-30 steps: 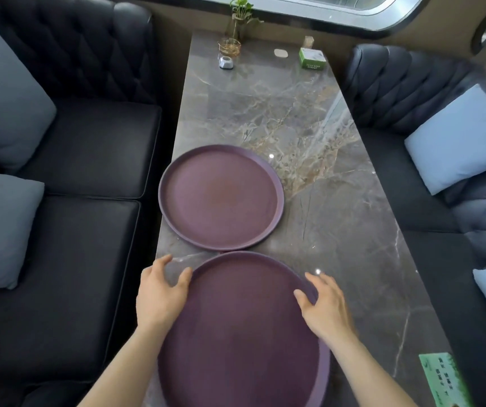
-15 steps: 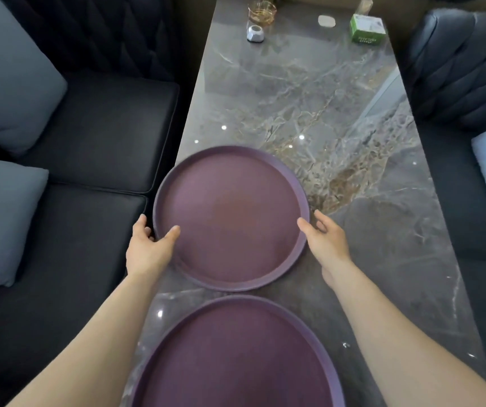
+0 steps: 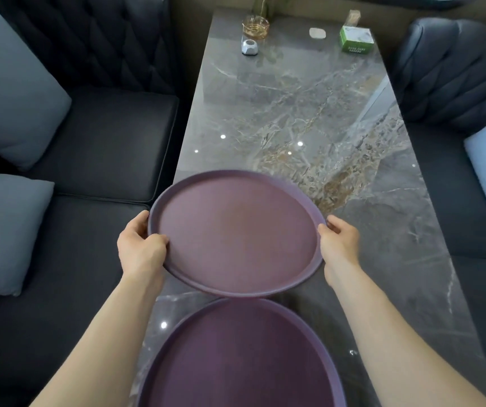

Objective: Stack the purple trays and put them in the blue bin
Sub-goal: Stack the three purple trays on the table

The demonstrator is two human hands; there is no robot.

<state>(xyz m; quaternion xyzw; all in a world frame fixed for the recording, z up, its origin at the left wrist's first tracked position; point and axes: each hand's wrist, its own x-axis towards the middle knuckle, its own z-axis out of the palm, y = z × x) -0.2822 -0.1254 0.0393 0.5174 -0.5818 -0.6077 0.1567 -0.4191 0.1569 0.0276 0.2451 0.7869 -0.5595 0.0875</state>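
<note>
Two dark sofas flank the marble surface, one on each side. Nearest the camera on the surface lies the near purple tray. Just beyond it, the far purple tray is held with its near rim overlapping the near tray's far edge. The left hand is clamped on the far tray's left rim, the right hand on its right rim. Well beyond, a green box, a glass dish and a small white object sit at the surface's far end.

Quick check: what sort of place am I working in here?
Probably a restaurant or cafe booth: a long marble table between dark tufted sofas with cushions, and a green tissue box at its far end.
</note>
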